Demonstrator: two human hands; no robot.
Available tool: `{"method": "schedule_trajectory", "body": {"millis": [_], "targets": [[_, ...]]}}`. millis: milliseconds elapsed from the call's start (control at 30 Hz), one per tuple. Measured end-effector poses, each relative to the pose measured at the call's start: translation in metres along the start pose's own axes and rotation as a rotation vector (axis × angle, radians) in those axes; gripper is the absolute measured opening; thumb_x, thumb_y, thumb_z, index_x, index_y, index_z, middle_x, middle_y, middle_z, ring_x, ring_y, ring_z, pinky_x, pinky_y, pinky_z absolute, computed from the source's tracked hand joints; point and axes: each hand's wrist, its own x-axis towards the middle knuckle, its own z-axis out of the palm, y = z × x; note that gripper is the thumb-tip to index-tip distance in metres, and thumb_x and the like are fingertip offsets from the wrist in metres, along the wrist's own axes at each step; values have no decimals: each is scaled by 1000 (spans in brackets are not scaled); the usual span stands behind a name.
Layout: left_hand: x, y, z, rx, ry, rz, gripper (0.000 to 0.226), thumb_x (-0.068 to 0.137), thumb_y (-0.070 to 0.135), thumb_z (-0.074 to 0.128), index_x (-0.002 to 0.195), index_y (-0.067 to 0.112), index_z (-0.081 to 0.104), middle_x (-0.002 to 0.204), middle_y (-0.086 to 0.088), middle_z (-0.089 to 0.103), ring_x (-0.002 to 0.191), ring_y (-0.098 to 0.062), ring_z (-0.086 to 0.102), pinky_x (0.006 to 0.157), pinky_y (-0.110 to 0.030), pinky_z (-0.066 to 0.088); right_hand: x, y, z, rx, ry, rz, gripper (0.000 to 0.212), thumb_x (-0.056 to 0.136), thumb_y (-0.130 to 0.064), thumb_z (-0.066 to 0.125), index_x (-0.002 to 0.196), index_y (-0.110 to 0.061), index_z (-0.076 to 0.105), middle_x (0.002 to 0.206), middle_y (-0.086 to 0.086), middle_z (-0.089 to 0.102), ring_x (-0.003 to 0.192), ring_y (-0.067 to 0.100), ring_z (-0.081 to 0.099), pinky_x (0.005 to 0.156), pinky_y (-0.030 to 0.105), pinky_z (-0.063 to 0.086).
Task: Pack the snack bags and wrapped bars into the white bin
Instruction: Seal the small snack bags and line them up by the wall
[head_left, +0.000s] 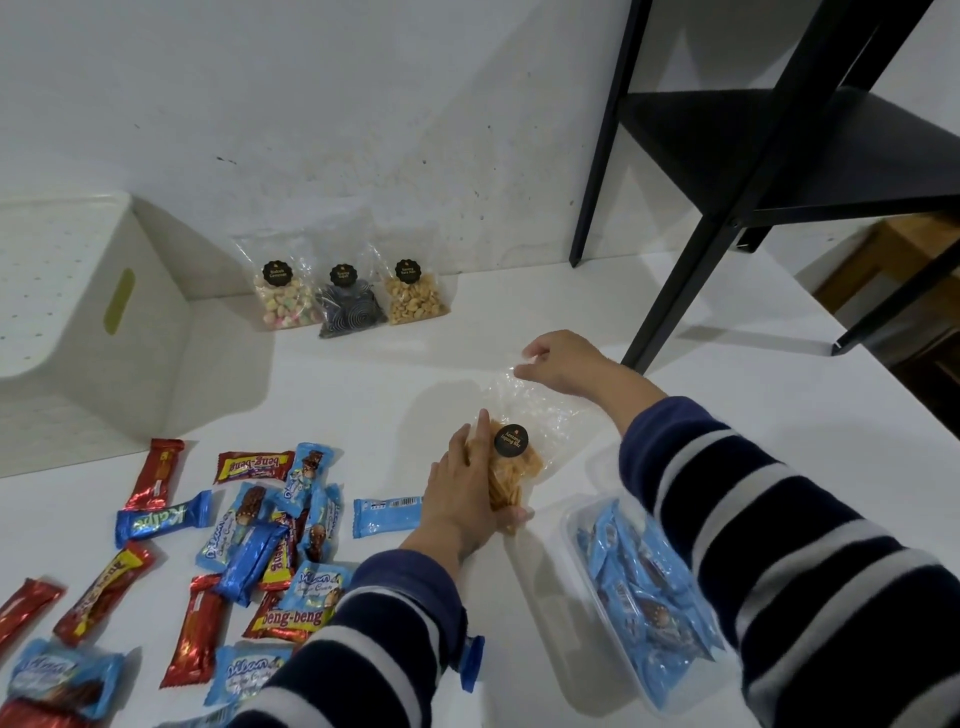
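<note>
A clear plastic snack bag of orange-yellow sticks with a round black label (511, 470) is held just above the white counter (363, 395), near its middle. The filled lower end is clasped by the left hand (465, 499), fingers pressed together along the bag's side. The empty upper corner is pinched by the right hand (558, 361) between thumb and fingertips.

The white plastic bin with a yellow-green handle slot (98, 312) is seen at the far left, well apart from the bag; its inside is not shown, so any contents cannot be told.

Three more clear bags, of pastel sweets (283, 301), dark spirals (350, 306) and peanuts (415, 299), are leaned against the wall beyond. A scatter of red and blue wrapped bars (244, 551) is spread at near left. A clear tub of blue packets (644, 587) is set under the right sleeve. A black metal shelf frame (727, 156) is stood at far right.

Packing is judged barely begun: nearly everything is left out.
</note>
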Motion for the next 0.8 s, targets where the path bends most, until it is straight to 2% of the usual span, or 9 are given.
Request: {"method": "schedule_trajectory", "body": {"millis": [100,167,300,467,600,633,700,767,800], "targets": [[-1,1,-1,3,7,-2,127,69,52,77,149,30,-18,158,-2,5,143,-30,21,117,-45,22,-13,12,-16,-134,-110,58,42,88,-13,61,125,5,57,128,18,61,100,32,63,98,38,46],[-1,2,-2,7,5,2,127,69,52,77,149,30,-18,158,-3,5,143,-30,21,117,-45,22,-16,23,-21,-146,-115,82,31,84,-2,59,114,3,66,117,18,68,86,24,63,93,38,51],[-2,2,-3,5,8,4,127,68,53,77,149,29,-18,158,-4,5,143,-30,20,117,-45,23,-20,32,-20,-134,-83,92,37,79,10,53,102,-10,74,113,1,71,100,19,64,92,35,54],[-2,3,-2,-8,13,-7,127,68,53,77,149,28,-17,158,-3,5,144,-28,17,118,-44,20,-24,34,-13,-46,49,113,33,83,8,56,91,-16,77,107,6,71,100,23,65,89,31,54],[-1,5,-3,-47,-9,-34,123,67,56,76,151,27,-10,159,-3,-2,146,-28,12,118,-45,12,-30,36,-10,-41,114,66,36,84,7,51,93,-16,77,111,5,69,101,21,64,84,27,54],[0,7,-5,-106,20,-56,116,68,59,74,152,29,-1,159,-1,-4,146,-27,11,117,-48,8,-31,35,-9,-39,120,43,37,85,6,49,95,-17,76,114,5,69,101,21,64,82,26,53],[3,18,-13,-271,181,-94,81,76,61,65,142,31,30,158,5,-1,145,-26,15,117,-52,3,-36,32,-8,-21,126,-14,39,87,3,46,100,-19,75,118,3,67,98,19,62,74,22,47],[11,33,-27,-451,288,-144,42,86,61,51,117,34,50,156,6,10,143,-25,23,117,-52,5,-41,29,-5,6,133,-79,37,89,-2,45,101,-23,74,119,1,66,92,16,60,70,21,43],[16,40,-33,-539,294,-169,34,88,63,45,106,35,54,154,5,16,141,-22,26,117,-52,7,-44,27,-3,24,133,-107,37,90,-3,46,101,-24,74,117,0,66,91,15,60,70,20,43]]}}
